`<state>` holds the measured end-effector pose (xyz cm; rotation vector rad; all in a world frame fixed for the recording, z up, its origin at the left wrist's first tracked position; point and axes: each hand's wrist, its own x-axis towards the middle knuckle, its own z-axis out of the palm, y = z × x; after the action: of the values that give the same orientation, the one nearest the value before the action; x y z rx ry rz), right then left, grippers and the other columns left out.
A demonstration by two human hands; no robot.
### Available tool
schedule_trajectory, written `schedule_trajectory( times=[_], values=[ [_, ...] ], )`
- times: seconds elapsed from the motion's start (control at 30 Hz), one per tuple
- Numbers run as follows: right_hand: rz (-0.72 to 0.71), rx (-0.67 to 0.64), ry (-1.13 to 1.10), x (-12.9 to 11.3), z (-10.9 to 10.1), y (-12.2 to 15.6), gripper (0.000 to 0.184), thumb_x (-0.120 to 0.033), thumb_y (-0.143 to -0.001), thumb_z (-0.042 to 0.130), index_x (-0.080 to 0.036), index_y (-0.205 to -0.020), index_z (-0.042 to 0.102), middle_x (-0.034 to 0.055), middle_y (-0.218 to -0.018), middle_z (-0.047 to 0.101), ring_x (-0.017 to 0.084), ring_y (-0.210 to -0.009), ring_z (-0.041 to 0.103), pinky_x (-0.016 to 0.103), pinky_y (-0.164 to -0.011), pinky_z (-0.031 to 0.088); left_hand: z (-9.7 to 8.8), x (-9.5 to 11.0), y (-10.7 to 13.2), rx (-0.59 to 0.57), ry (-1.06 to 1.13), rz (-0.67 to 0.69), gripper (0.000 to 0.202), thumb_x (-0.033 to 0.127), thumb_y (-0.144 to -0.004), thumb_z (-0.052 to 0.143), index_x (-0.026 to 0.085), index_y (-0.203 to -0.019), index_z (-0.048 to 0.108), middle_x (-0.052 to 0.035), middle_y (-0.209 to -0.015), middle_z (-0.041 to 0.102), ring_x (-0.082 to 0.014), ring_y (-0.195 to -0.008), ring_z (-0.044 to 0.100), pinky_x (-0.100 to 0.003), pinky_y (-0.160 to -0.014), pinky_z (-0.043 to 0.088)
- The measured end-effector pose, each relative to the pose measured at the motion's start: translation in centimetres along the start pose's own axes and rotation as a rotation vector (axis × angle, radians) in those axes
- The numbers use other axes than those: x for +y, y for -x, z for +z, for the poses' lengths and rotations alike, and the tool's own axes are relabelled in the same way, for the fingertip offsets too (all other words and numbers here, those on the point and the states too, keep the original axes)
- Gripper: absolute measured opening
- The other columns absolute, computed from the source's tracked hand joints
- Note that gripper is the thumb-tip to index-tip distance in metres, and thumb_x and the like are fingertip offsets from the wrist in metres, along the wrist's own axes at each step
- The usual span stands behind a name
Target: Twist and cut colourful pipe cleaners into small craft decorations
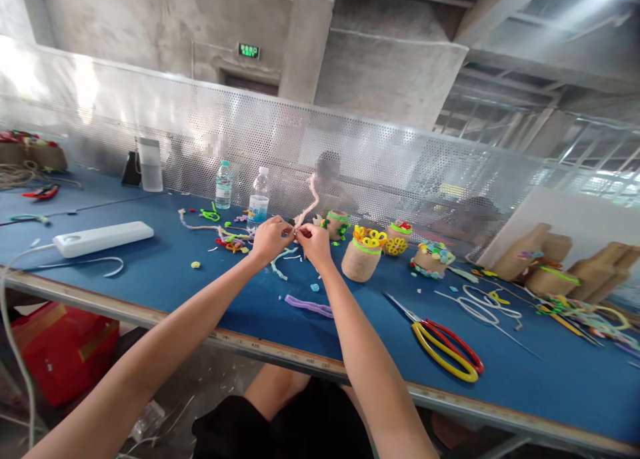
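My left hand (273,238) and my right hand (313,241) meet above the middle of the blue table, fingertips pinched together. Between them they grip a pale pink pipe cleaner (309,206), whose wavy free end rises upward. The exact hold is partly hidden by the fingers. On the table below lie a light green pipe cleaner (279,266) and a purple one (307,304). Just right of my right hand stands a twine-wrapped jar (361,262) topped with yellow loops. Behind it is a smaller jar with green trim (337,224).
Red-and-yellow-handled scissors (445,349) lie at the front right, near white cord (487,306). Decorated jars (433,259) and wrapped bottles (523,251) stand further right. Two water bottles (223,184) (259,196) are at the back. A white power strip (104,238) lies left. A perforated screen (280,129) borders the table.
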<state>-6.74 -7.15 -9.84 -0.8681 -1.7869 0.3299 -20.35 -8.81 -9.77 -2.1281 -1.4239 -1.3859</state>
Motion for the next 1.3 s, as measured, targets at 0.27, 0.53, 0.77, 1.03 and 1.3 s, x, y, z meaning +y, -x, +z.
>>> schedule_trajectory(
  times=[0.27,0.53,0.77,1.03,1.3],
  values=[
    [0.035,-0.003,-0.077,-0.2,0.2,0.0,0.01,-0.027,-0.068,0.058,-0.019,-0.062,0.057,0.0,-0.059,0.062,0.017,-0.06,0.058,0.027,-0.059,0.046,-0.2,-0.2,-0.4,0.026,0.015,-0.067,0.013,0.016,-0.074,0.058,0.014,-0.07,0.07,-0.0041,-0.071,0.061,-0.0155,-0.069,0.056,-0.024,-0.061,0.039],
    [0.091,0.019,-0.172,0.3,-0.1,-0.2,0.014,-0.032,-0.065,0.058,-0.019,-0.061,0.057,-0.0019,-0.054,0.056,0.014,-0.054,0.052,0.026,-0.055,0.042,-0.2,-0.2,-0.6,0.028,0.048,-0.097,0.011,0.021,-0.075,0.06,0.015,-0.071,0.069,-0.0032,-0.074,0.062,-0.0139,-0.067,0.056,-0.023,-0.061,0.039],
    [0.116,-0.004,-0.243,0.4,-0.1,-0.3,0.011,-0.028,-0.063,0.059,-0.019,-0.059,0.056,-0.0033,-0.054,0.054,0.013,-0.054,0.05,0.024,-0.054,0.04,-0.3,-0.5,-0.6,0.044,0.054,-0.094,0.012,0.019,-0.075,0.059,0.016,-0.072,0.069,-0.003,-0.073,0.06,-0.0148,-0.067,0.054,-0.024,-0.058,0.037],
    [0.215,-0.028,-0.402,1.0,-0.1,-0.7,0.026,-0.042,-0.067,0.06,-0.018,-0.077,0.061,-0.0002,-0.066,0.061,0.014,-0.062,0.058,0.025,-0.057,0.047,0.0,-1.0,-0.7,0.047,0.189,-0.005,0.018,0.027,-0.079,0.057,0.019,-0.084,0.072,-0.0034,-0.076,0.062,-0.0139,-0.068,0.055,-0.024,-0.062,0.041],
    [0.231,-0.023,-0.464,0.6,0.1,-0.6,0.025,-0.042,-0.063,0.065,-0.019,-0.072,0.062,0.0002,-0.067,0.062,0.016,-0.063,0.058,0.028,-0.061,0.049,0.7,-1.0,-0.9,-0.067,0.709,-0.233,0.027,0.029,-0.077,0.047,0.013,-0.081,0.068,-0.0051,-0.078,0.066,-0.0148,-0.072,0.059,-0.024,-0.063,0.047]
  ],
)
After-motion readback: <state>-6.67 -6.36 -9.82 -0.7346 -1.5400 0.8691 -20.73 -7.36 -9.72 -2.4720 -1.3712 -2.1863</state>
